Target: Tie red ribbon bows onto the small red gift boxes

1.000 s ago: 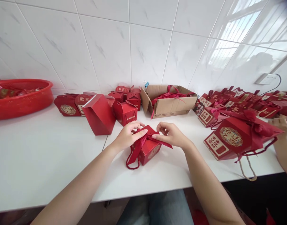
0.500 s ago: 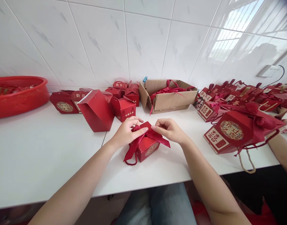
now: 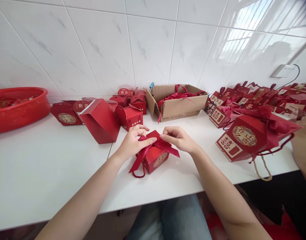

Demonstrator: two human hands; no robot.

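Observation:
A small red gift box point(image 3: 153, 161) with a round gold emblem sits on the white table in front of me. Across its top lies a dark red ribbon point(image 3: 140, 156) tied in a bow, its tails hanging to both sides. My left hand point(image 3: 134, 141) pinches the bow's left part between thumb and fingers. From the other side, my right hand point(image 3: 178, 138) grips the ribbon near the knot with thumb and forefinger. A twisted red cord handle point(image 3: 139, 174) hangs at the box's lower left. The fingers partly cover the knot.
Behind stand several red boxes point(image 3: 129, 116) and a tall plain one point(image 3: 100, 121). A cardboard box point(image 3: 185, 110) of ribbons is by the wall, a red basin point(image 3: 20, 111) far left. Right are a large beribboned box point(image 3: 245, 136), many finished-looking boxes, and another person's arm point(image 3: 303, 150).
The view has shifted slightly. Both hands keep their pinch on the ribbon, with almost no movement. At the right edge, the other person's hand has come into view beside the large box.

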